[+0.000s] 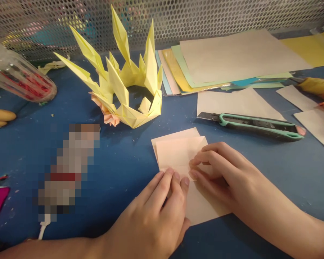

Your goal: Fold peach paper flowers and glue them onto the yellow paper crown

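A pale pinkish sheet of paper [179, 153], partly folded over, lies on the blue table in front of me. My left hand [162, 201] bears down on its lower folded edge with bent fingers, holding it against the table. At the right side of the fold, my right hand [218, 169] pinches the paper between thumb and fingertips. Part of the sheet is hidden under both hands. Behind it, a yellow folded-paper crown [133, 117] with tall points and pink paper flowers [111, 119] stands upright. To the right rests a box cutter [261, 126] with a green-and-black handle.
Coloured paper sheets [243, 57] are stacked at the back, before a perforated metal panel [194, 18]. Paper offcuts [232, 102] lie under the cutter and farther right. A clear jar [24, 77] lies at left; a blurred-out object [70, 169] is nearer me.
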Demonstrator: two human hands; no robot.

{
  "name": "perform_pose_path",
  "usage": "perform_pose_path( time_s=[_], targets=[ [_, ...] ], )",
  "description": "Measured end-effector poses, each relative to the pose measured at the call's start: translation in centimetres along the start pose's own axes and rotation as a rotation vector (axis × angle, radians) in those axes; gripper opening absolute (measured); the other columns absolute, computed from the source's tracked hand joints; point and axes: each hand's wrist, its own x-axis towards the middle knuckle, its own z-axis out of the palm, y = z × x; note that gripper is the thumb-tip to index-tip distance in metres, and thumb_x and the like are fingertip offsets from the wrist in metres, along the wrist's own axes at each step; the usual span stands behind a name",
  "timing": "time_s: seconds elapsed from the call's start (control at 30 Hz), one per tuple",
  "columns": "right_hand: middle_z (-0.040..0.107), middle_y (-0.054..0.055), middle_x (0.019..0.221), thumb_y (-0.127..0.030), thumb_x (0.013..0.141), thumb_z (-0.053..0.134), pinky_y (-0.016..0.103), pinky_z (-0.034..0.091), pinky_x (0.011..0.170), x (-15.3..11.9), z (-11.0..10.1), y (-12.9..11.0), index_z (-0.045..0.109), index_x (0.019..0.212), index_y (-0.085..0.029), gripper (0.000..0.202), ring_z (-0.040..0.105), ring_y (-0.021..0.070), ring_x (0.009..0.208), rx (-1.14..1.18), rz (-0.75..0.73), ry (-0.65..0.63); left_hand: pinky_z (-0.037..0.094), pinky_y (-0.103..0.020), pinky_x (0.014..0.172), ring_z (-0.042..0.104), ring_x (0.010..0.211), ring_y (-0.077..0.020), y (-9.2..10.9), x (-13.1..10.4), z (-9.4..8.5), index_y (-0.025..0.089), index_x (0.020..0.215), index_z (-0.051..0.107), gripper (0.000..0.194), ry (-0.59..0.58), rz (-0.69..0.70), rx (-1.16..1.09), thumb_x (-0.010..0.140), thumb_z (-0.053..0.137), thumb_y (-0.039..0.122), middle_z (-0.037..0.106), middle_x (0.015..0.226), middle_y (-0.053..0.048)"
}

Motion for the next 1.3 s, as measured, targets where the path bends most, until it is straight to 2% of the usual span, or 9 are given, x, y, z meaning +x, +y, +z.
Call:
perform_pose_path(
  time_s=[0.17,0.3,0.43,0.5,0.6,0.83,0.97,1.13,1.3],
  targets=[
    [0.063,0.004,0.106,-0.017,0.106,0.060,0.029,0.056,0.076,-0.1,0.1,0.1,0.059,0.106,-0.025,0.008,0.067,0.0163,0.089,-0.024,-0.016,0.006,0.052,-0.033,0.115,0.074,0.123,-0.0248,-0.1,0.0,0.2,0.004,0.133,0.074,0.038,-0.016,-0.010,-0.026,0.111,0.049,0.024,0.083,0.127,-0.008],
    [0.063,0.004,0.104,-0.013,0.102,0.057,0.030,0.056,0.073,0.0,0.0,0.0,0.059,0.106,-0.025,0.013,0.067,0.0167,0.085,-0.002,0.001,-0.008,0.052,-0.034,0.115,0.074,0.122,-0.0254,-0.2,-0.1,0.4,0.002,0.133,0.073,0.040,0.053,0.022,-0.007,0.112,0.047,0.025,0.083,0.124,-0.010],
    [0.065,0.004,0.103,-0.007,0.092,0.054,0.030,0.053,0.063,0.1,-0.3,0.0,0.061,0.107,-0.027,0.026,0.064,0.0166,0.075,0.022,0.044,-0.020,0.048,-0.035,0.117,0.072,0.124,-0.0263,-0.3,-0.2,0.3,0.004,0.135,0.072,0.040,-0.012,0.029,0.020,0.112,0.049,0.028,0.082,0.128,-0.009],
    [0.065,0.004,0.104,-0.004,0.086,0.053,0.029,0.049,0.056,0.0,-0.4,0.2,0.062,0.109,-0.029,0.035,0.061,0.0157,0.069,0.028,0.066,-0.044,0.046,-0.035,0.117,0.070,0.124,-0.0264,-0.4,-0.3,0.4,0.005,0.137,0.071,0.042,-0.004,0.042,0.009,0.112,0.047,0.030,0.081,0.129,-0.009],
    [0.064,0.004,0.108,-0.002,0.082,0.051,0.028,0.046,0.053,-0.1,-0.5,0.5,0.062,0.114,-0.031,0.044,0.059,0.0169,0.071,0.018,0.088,-0.072,0.042,-0.033,0.119,0.066,0.126,-0.0251,-0.5,-0.5,0.6,0.007,0.145,0.066,0.046,-0.023,0.008,-0.055,0.113,0.043,0.031,0.078,0.131,-0.008],
    [0.065,0.005,0.117,-0.005,0.092,0.049,0.032,0.050,0.062,-0.5,-0.5,0.9,0.062,0.125,-0.035,0.047,0.062,0.0214,0.086,0.022,0.129,-0.075,0.041,-0.033,0.118,0.060,0.126,-0.0250,-0.9,-0.3,0.4,0.010,0.149,0.063,0.046,-0.061,-0.013,-0.132,0.113,0.042,0.030,0.076,0.131,-0.006],
    [0.065,0.006,0.115,-0.008,0.100,0.050,0.034,0.053,0.070,-0.4,-0.5,0.5,0.063,0.120,-0.032,0.034,0.064,0.0226,0.094,0.049,0.122,-0.049,0.042,-0.033,0.116,0.060,0.126,-0.0244,-1.1,-0.2,0.2,0.011,0.150,0.062,0.045,-0.074,0.013,-0.133,0.112,0.046,0.030,0.076,0.131,-0.005],
    [0.065,0.005,0.111,-0.024,0.106,0.059,0.038,0.053,0.085,-0.1,0.0,0.1,0.062,0.118,-0.029,0.013,0.063,0.0241,0.103,-0.020,0.057,-0.002,0.042,-0.032,0.117,0.061,0.126,-0.0234,-0.9,-0.3,0.5,0.012,0.145,0.066,0.043,-0.044,0.008,-0.112,0.112,0.046,0.032,0.077,0.132,-0.005],
    [0.065,0.004,0.112,-0.023,0.108,0.057,0.037,0.051,0.084,0.0,0.0,0.1,0.060,0.121,-0.029,0.015,0.062,0.0232,0.099,-0.029,0.024,-0.049,0.047,-0.033,0.116,0.067,0.124,-0.0240,-0.3,-0.2,0.7,0.007,0.134,0.073,0.041,0.021,0.010,-0.030,0.112,0.044,0.028,0.081,0.125,-0.006]
  ],
)
